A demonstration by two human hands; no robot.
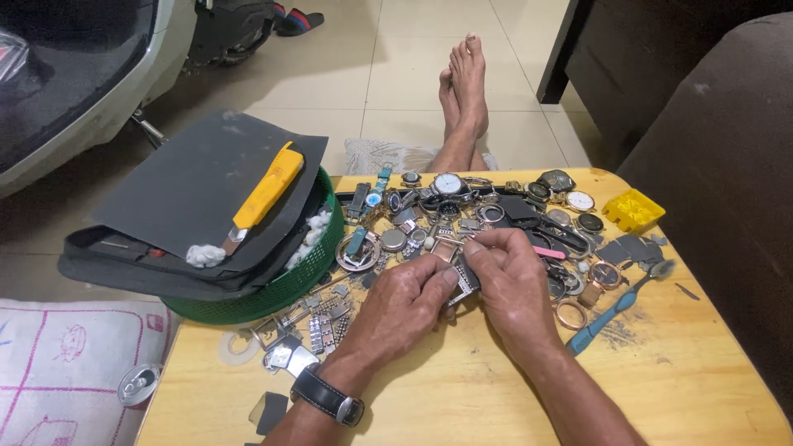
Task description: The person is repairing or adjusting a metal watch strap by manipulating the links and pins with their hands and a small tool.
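Both hands meet over the middle of a small wooden table point(661, 388). My left hand point(405, 301), with a black wristwatch point(326, 396) on its wrist, and my right hand point(512, 281) pinch a small metal watch part with a short metal band point(464, 279) between thumbs and fingertips. Just beyond the hands lies a heap of watches, watch cases and straps point(462, 206), including a white-faced watch point(448, 183).
A green basket point(281, 289) at the left holds dark sandpaper sheets point(198, 182), a yellow utility knife point(266, 192) and cotton. A blue toothbrush point(615, 310) and small yellow box point(632, 209) lie right. Bare feet point(464, 91) rest on the tiled floor beyond; a dark sofa point(727, 165) stands right.
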